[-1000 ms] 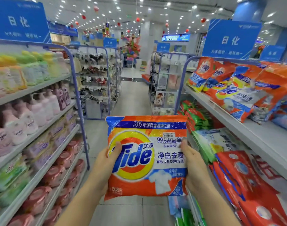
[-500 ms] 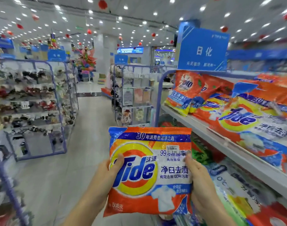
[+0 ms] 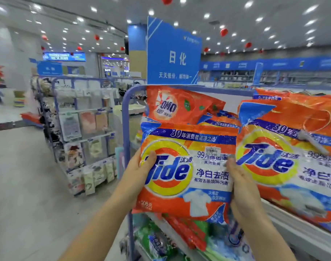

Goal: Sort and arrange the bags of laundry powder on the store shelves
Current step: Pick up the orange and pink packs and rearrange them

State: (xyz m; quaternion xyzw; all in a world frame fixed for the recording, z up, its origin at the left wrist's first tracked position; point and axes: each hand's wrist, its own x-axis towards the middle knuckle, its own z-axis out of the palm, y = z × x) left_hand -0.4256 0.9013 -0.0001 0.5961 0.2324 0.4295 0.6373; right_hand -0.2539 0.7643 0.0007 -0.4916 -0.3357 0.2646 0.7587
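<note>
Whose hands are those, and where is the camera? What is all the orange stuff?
There is no robot here. A person wears a camera on their head, so you see what they see, looking down at their own hands. The left hand and right hand hold a Tide bag of laundry powder by its two sides, in front of a shop shelf. On that shelf lie a bigger Tide bag and an OMO bag. A blue sign stands above them.

blue sign (image 3: 174, 53) overhead, display rack (image 3: 81, 129) (contents blurred) at left.
</note>
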